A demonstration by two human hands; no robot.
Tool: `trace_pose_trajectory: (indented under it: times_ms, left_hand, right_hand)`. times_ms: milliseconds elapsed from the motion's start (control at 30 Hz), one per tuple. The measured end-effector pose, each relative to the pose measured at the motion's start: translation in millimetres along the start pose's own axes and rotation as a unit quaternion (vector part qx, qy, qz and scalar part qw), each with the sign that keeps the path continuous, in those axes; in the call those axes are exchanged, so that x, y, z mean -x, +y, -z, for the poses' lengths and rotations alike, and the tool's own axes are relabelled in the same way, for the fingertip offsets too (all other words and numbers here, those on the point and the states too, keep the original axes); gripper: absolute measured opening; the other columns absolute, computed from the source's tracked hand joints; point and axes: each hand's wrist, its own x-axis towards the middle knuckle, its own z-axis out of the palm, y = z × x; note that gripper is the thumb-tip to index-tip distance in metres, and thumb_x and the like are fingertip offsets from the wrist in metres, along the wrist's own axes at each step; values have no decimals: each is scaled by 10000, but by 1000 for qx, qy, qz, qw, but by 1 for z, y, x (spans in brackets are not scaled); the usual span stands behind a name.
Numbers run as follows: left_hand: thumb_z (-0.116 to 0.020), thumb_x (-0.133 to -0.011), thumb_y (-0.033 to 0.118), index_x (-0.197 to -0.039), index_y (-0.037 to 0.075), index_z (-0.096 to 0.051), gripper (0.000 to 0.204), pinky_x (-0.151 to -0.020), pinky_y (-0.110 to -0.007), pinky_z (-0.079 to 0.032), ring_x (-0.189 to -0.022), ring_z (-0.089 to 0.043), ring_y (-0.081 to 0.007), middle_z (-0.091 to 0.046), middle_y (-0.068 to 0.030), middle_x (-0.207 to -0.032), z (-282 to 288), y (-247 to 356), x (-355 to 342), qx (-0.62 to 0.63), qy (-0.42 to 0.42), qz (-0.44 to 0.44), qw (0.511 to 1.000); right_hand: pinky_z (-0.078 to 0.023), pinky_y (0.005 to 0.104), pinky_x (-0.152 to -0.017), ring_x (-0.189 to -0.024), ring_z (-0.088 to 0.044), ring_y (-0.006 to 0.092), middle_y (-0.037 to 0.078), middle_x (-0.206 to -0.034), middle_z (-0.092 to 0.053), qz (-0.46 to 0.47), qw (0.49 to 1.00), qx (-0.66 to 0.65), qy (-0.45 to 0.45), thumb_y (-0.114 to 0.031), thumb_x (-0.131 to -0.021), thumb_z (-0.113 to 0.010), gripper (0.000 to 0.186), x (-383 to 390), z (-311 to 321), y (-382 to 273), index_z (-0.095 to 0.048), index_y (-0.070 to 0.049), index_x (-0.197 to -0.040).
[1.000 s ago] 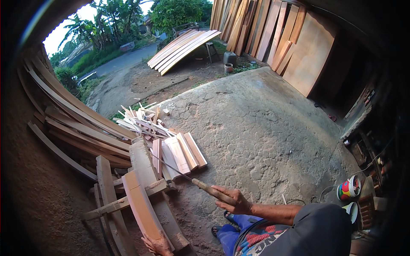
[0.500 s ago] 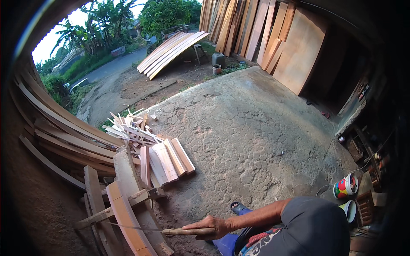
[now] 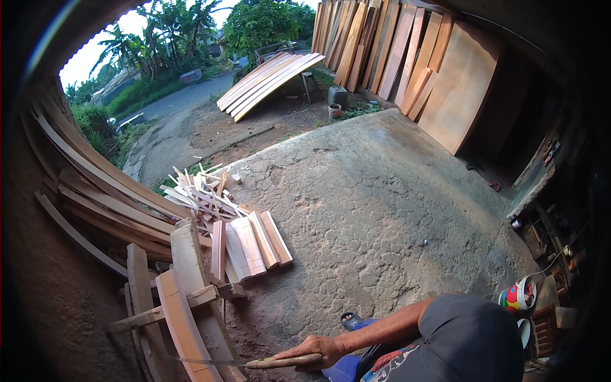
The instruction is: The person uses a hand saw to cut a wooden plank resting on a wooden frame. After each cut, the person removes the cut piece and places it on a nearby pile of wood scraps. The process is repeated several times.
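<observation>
My right hand is closed around the wooden handle of a handsaw, one finger stretched along its top. The thin saw blade points left and lies across a reddish-brown plank, close to its near end. Pencil-like lines cross the plank, which slants over a rough wooden trestle. Whether the teeth are in the wood, I cannot tell. My left hand is out of view.
Cut boards and a heap of offcuts lie beyond the trestle. Long planks are stacked at left. More boards lean against the far wall. A paint bucket stands at right on the cracked concrete floor.
My right hand and the saw have come a little nearer, toward the lower edge, the blade now crossing the plank lower down. The whole view has shifted slightly.
</observation>
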Motion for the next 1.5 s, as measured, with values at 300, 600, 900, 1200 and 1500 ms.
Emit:
trace_pose_trajectory:
  times_ms: [300,600,900,1200,1500]
  left_hand:
    - [-526,-1022,278,-1163,-106,-589,414,-914,-484,-519,-991,-626,-410,-637,-284,-1073,-3,-2,11,4,4,4,1000]
    - [-491,-1039,356,-1126,-127,-600,502,-911,-498,-515,-974,-627,-428,-640,-305,-1034,36,-32,-12,31,32,62,997]
    - [-530,-1030,336,-1045,-21,-538,357,-842,-426,-494,-941,-609,-333,-596,-213,-1005,39,31,-13,93,55,114,988]
    - [-542,-1032,272,-1017,5,-532,268,-795,-426,-480,-884,-589,-300,-593,-169,-960,60,42,7,122,5,121,985]
    - [-566,-1018,335,-988,11,-579,326,-846,-434,-465,-930,-578,-323,-586,-166,-983,49,58,7,167,58,60,982]
  right_hand:
    - [-537,380,-872,-1023,-711,318,170,-1209,-698,69,997,28,26,-259,-937,-671,630,-1,-9,16,-448,-83,-1499]
    - [-552,378,-825,-971,-721,322,161,-1191,-704,59,998,-16,-34,-233,-922,-687,631,-12,-8,18,-459,-94,-1494]
    - [-564,303,-694,-781,-748,233,200,-1100,-727,48,993,110,-20,-89,-801,-791,638,-8,-13,23,-550,49,-1375]
    - [-558,315,-757,-854,-747,247,180,-1004,-739,24,990,123,-58,-127,-825,-782,582,-11,-14,44,-577,48,-1342]
    - [-549,313,-726,-786,-738,243,173,-927,-732,56,989,115,-67,-126,-804,-786,599,-12,-12,75,-584,49,-1341]
